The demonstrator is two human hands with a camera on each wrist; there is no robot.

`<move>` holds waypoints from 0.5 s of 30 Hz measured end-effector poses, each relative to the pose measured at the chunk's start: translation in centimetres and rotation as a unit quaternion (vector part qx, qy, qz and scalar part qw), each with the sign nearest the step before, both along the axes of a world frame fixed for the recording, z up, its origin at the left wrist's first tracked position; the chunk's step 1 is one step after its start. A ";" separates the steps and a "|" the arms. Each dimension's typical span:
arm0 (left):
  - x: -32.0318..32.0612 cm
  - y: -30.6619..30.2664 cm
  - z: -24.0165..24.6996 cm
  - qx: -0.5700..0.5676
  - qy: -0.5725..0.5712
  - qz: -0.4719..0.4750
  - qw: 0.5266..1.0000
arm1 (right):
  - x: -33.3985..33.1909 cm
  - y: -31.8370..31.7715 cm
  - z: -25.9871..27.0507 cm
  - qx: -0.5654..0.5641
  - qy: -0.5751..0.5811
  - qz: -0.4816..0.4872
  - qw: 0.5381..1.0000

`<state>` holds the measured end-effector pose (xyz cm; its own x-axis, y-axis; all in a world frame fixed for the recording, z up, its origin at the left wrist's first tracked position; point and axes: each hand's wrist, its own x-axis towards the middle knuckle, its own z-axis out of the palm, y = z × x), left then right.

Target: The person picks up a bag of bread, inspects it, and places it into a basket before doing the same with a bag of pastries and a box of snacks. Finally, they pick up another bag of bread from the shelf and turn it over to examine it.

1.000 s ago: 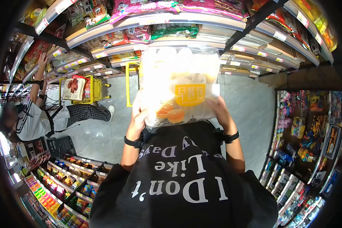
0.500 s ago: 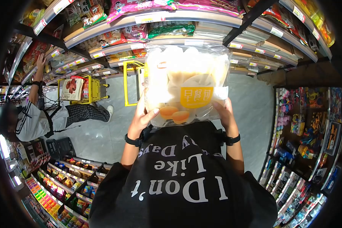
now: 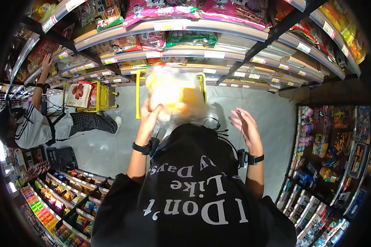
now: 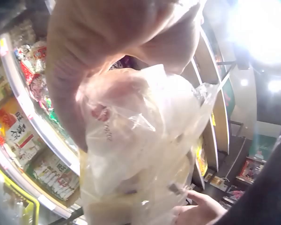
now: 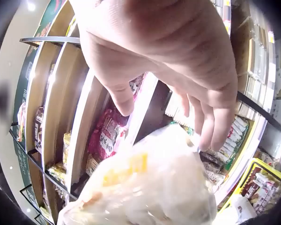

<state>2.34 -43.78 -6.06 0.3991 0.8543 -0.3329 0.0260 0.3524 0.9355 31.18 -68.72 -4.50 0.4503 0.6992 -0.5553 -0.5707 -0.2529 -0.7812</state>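
A clear bag of buns [image 3: 175, 94] with a yellow label, bright and blurred, hangs in front of the body in the head view. My left hand [image 3: 149, 117] grips its near left side, the thumb over the front. In the left wrist view the fingers of my left hand [image 4: 122, 42] curl round the edge of the bag [image 4: 136, 140]. My right hand [image 3: 246, 127] is off to the right of the bag, touching nothing, fingers loosely extended. In the right wrist view my right hand [image 5: 164, 61] is above the bag [image 5: 154, 183], fingers apart.
Beyond the bag a yellow basket [image 3: 138, 94] stands partly hidden by it. Stocked shelves [image 3: 173, 25] run across the front. At the left a person [image 3: 41, 123] reaches toward a shelf beside another yellow basket [image 3: 95, 96]. More racks [image 3: 332, 144] stand at the right.
My right hand has let go of the bag and moved off to the right. The bag, in my left hand, has shifted left and blurred, uncovering more of the yellow basket.
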 end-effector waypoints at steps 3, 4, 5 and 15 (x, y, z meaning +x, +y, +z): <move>-1.2 1.9 -3.1 0.018 0.085 0.041 0.995 | 0.5 -1.5 -1.0 -0.030 -0.013 -0.051 0.998; -1.2 2.2 -3.4 0.032 0.112 0.047 0.992 | 0.7 -2.1 -1.4 -0.034 -0.001 -0.067 0.997; -1.2 2.6 -3.9 0.047 0.138 0.056 0.988 | 0.4 -2.2 -1.5 -0.041 -0.015 -0.087 0.995; 3.0 6.9 -15.3 -0.056 0.034 -0.037 0.997 | 0.2 2.3 9.5 0.213 -0.193 -0.097 0.953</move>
